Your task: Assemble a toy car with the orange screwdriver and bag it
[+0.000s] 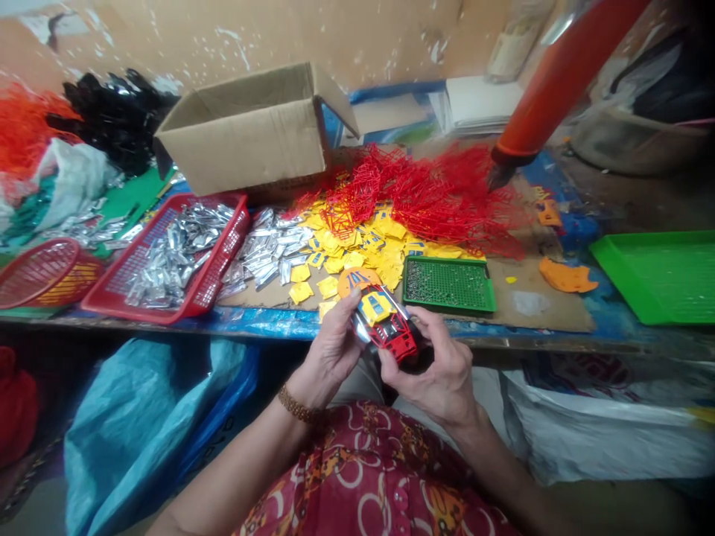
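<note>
Both my hands hold a small toy car [385, 324] just in front of the table edge. It has a yellow roof piece, a red frame and a silver part. My left hand [334, 348] grips its left side with fingers curled. From the right and below, my right hand [441, 368] closes round it, the thumb on the red frame. On the table beyond lie a heap of yellow pieces [357, 249], a pile of red plastic frames [436, 195] and loose silver parts [268, 253].
A red basket [223, 279] holds silver parts, beside a round red basket [39, 272]. A small green tray [450, 284], a big green tray [659, 279], a cardboard box [251, 141] and an orange tube [553, 82] are on the table. Blue bag [145, 417] below.
</note>
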`<state>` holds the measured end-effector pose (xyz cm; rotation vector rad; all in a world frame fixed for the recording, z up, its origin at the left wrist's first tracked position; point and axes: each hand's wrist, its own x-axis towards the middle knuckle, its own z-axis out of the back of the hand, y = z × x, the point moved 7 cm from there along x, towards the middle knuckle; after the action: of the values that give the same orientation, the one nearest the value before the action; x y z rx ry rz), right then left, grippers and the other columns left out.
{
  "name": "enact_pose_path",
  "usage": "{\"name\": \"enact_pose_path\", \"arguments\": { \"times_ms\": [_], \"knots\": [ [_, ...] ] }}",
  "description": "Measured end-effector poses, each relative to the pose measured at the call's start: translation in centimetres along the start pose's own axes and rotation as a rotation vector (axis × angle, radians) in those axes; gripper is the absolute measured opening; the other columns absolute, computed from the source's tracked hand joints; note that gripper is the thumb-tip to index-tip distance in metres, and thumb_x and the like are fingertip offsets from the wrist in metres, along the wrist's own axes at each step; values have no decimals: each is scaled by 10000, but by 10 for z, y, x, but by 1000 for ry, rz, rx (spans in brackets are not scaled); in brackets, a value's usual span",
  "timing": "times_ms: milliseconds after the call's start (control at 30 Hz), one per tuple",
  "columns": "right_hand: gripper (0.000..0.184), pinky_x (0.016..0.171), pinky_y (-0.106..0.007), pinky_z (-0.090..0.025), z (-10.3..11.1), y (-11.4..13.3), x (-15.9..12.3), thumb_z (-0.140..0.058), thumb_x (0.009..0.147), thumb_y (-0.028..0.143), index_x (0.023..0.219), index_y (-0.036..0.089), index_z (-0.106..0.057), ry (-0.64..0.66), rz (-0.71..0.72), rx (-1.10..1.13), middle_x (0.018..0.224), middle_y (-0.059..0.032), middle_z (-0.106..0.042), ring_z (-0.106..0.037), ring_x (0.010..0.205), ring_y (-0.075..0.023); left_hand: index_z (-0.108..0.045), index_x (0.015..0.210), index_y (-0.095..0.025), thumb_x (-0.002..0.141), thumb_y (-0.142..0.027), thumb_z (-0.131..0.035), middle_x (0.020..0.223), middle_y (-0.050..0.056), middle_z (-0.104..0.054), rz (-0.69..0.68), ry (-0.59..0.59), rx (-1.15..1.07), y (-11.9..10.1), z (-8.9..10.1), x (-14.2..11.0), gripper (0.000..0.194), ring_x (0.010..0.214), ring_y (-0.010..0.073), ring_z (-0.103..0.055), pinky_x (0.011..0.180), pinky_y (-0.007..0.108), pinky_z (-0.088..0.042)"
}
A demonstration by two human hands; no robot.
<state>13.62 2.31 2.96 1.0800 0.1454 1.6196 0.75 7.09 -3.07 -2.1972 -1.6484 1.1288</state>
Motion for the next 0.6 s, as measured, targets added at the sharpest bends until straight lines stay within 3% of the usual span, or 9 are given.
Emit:
{"name": "enact_pose_path", "arguments": {
  "times_ms": [233, 400, 500, 600],
  "knots": [
    [505, 587, -296, -603, -5, -2, -3, -686, 695, 388, 1125, 157, -554, 9, -102, 68, 837, -49, -735, -707, 628, -185, -686, 952, -105, 771, -261, -760, 849, 48, -726, -16, -48, -8, 0, -3, -1, 251, 718, 138, -671, 742, 257, -566],
    [533, 616, -297, -611, -15, 1, -3, -673, 696, 366, 1166, 160, -528, 2, -117, 81, 895, -67, -734, -722, 691, -202, -669, 1014, -131, 632, -303, -864, 896, 58, -735, -10, -2, 13, 8, -2, -10, 463, 721, 167, -687, 785, 291, -576],
    [530, 531, -333, -591, -21, 3, -6, -622, 732, 427, 1173, 149, -522, -132, -10, -32, 837, -86, -728, -707, 613, -228, -643, 1075, -150, 589, -209, -877, 877, 54, -740, 18, -40, 71, 17, 4, -11, 544, 745, 191, -701, 766, 292, -581],
    [529, 559, -414, -588, -28, 0, -12, -535, 778, 509, 1177, 163, -533, -245, 25, -134, 835, -112, -727, -708, 618, -282, -643, 1064, -144, 580, -154, -863, 849, 68, -744, 82, -77, 110, 25, 5, -10, 532, 783, 242, -720, 729, 309, -591]
  ]
}}
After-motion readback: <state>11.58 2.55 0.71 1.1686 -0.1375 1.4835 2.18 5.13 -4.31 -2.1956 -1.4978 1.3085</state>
